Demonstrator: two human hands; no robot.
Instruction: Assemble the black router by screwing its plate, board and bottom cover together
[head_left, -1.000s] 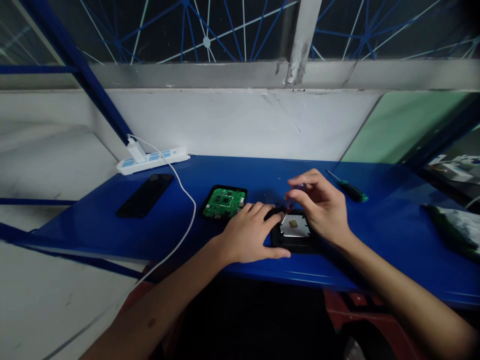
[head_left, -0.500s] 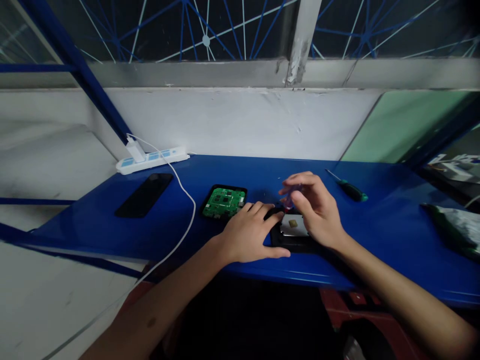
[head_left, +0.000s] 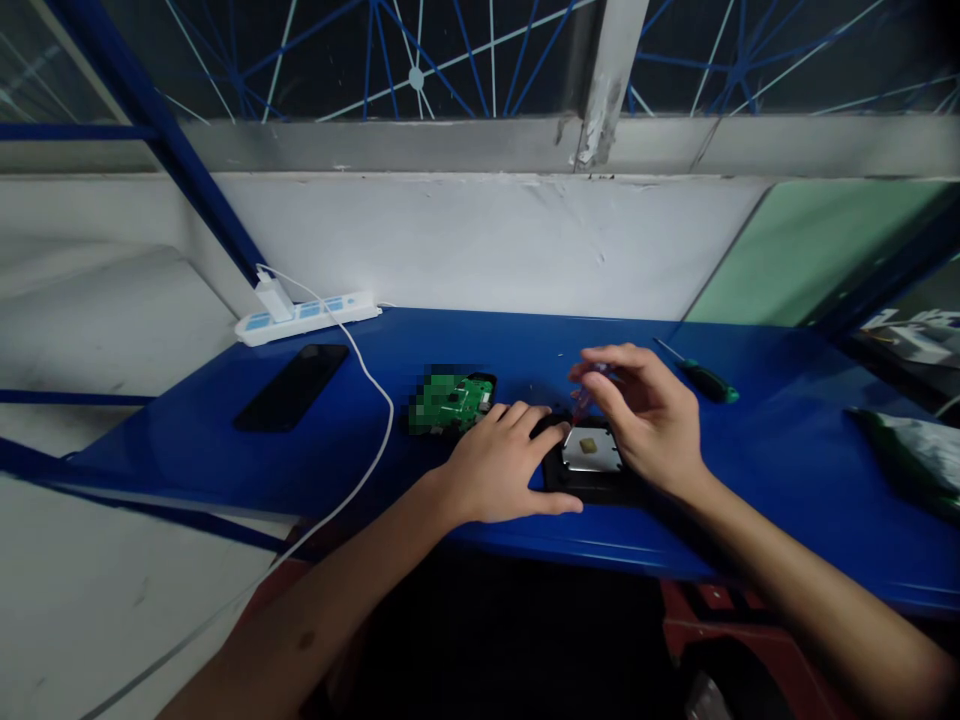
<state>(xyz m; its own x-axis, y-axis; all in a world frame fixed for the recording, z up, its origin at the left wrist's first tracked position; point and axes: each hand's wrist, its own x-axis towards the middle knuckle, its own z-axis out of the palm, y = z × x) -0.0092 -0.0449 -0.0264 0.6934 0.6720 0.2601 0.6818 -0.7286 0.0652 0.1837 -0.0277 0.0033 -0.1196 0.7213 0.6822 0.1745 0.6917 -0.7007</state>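
A small black case with a silver metal plate inside lies near the front edge of the blue shelf. My left hand lies flat against its left side, fingers spread, steadying it. My right hand is above the case, its fingers pinched on a small screwdriver with a reddish handle whose tip points down at the case's upper left corner. A green circuit board in a black tray lies just to the left of my left hand.
A black phone lies at the left, with a white cable running from a power strip off the shelf's front. A green-handled screwdriver lies behind my right hand. A crumpled bag sits far right. A white wall stands behind.
My right hand has twisted and shifted slightly over the case with the screwdriver. My left hand and the case stay where they were.
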